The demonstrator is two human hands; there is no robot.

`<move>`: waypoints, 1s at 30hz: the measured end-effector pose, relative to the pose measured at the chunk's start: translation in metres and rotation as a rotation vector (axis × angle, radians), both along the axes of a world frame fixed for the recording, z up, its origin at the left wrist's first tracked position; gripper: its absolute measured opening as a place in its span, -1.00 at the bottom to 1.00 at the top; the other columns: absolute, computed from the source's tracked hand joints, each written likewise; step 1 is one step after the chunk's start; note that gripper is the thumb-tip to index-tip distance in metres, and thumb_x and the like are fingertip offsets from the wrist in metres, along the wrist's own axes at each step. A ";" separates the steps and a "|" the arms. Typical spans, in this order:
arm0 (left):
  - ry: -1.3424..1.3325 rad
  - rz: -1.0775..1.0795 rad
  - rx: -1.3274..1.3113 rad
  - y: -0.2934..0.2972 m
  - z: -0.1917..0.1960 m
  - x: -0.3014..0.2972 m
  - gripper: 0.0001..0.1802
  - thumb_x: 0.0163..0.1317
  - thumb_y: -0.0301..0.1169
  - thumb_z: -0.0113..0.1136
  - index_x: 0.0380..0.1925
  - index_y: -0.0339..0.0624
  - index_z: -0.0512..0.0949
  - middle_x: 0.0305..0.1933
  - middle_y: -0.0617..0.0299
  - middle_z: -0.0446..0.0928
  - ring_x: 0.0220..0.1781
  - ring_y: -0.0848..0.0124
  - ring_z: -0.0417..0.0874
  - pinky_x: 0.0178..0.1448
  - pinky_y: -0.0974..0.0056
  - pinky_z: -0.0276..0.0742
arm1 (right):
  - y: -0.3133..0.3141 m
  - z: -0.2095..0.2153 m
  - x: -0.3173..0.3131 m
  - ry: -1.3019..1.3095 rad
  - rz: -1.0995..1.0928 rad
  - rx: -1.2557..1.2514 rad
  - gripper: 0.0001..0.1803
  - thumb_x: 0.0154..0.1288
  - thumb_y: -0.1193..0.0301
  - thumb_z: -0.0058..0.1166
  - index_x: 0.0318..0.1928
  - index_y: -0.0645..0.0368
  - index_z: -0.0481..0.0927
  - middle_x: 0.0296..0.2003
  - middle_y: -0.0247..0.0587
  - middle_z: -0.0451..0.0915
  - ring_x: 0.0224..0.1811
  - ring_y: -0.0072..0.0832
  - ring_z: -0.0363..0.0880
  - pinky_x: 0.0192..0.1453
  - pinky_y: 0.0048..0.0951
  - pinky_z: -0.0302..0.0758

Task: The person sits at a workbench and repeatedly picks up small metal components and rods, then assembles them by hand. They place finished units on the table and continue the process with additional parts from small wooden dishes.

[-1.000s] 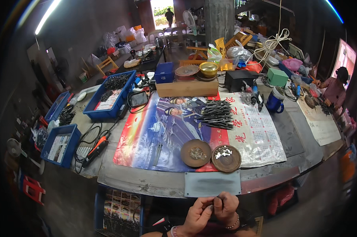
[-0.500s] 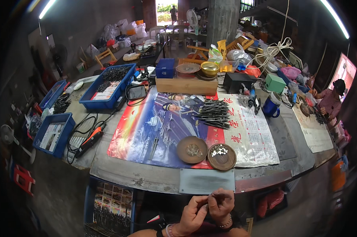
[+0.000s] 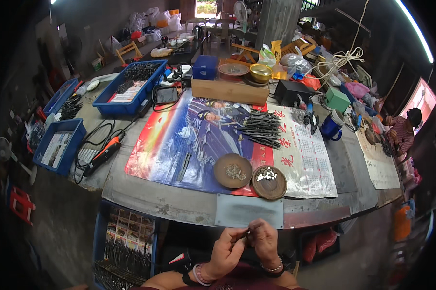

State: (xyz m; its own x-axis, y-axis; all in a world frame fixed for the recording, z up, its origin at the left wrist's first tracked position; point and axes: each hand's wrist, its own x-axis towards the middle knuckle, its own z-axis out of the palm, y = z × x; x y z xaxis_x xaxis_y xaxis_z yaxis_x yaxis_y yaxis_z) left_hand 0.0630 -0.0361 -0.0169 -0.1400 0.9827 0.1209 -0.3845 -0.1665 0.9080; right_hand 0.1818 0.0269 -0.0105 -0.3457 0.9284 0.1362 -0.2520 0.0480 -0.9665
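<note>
While both your hands meet low over your lap, just below the near edge of the grey tabletop (image 3: 179, 205), your left hand (image 3: 226, 253) and right hand (image 3: 264, 240) pinch a small dark metal piece (image 3: 247, 234) between them. The fingers of both hands are drawn together on it, tips touching tips. The piece is too small and too covered to tell which way it points or how its long axis lies; only a dark sliver shows between the fingertips.

Take the flat grey rectangular metal plate (image 3: 249, 211) at the tabletop's near edge as your landmark. Your hands sit just nearer to you than it. Just beyond the plate stand two round brown shallow dishes: the left dish (image 3: 233, 170) holds a small heap of dull bits, and the right dish (image 3: 269, 182) holds pale shiny bits. Farther beyond, on a large colourful printed poster (image 3: 179, 140), lies a loose bundle of thin dark metal rods (image 3: 261, 129), their long axes running roughly left to right. Beyond that again sits a long plain wooden box (image 3: 229, 91).

To the left of the plate, well apart, an orange-and-black corded hand tool (image 3: 103, 153) lies on the tabletop near a blue plastic tray (image 3: 58, 146). Down and left of the plate, below the tabletop, a blue crate (image 3: 124, 244) holds more dark rods. Far right of the plate, a person in a patterned top (image 3: 402, 135) sits at the tabletop's far side.
</note>
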 end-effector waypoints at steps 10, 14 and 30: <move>0.172 0.061 0.035 0.002 0.004 -0.003 -0.70 0.33 -0.63 -0.06 0.07 -0.39 0.37 -0.09 0.09 0.58 -0.06 0.48 0.58 0.01 0.41 0.50 | -0.005 0.001 -0.016 -0.427 -0.293 0.366 -0.86 0.26 0.49 0.08 -0.42 0.29 0.50 -0.65 -0.15 0.47 -0.69 -0.37 0.45 -0.59 -0.41 0.34; 0.042 0.014 0.019 0.000 0.004 -0.006 -0.72 0.35 -0.63 -0.09 0.06 -0.40 0.36 -0.07 0.11 0.54 -0.06 0.53 0.54 0.05 0.43 0.46 | -0.008 0.007 -0.009 -0.173 -0.143 0.002 -0.94 0.25 0.56 0.06 -0.36 0.33 0.51 -0.50 -0.22 0.51 -0.51 -0.59 0.45 -0.43 -0.56 0.40; -0.060 -0.070 -0.014 0.002 -0.006 -0.007 -0.72 0.39 -0.58 -0.05 0.08 -0.38 0.34 -0.08 0.15 0.54 -0.10 0.55 0.57 0.00 0.44 0.51 | -0.011 0.005 -0.008 -0.223 -0.092 -0.060 -0.78 0.46 0.42 -0.14 -0.27 0.35 0.47 -0.45 -0.30 0.47 -0.50 -0.62 0.36 -0.44 -0.58 0.32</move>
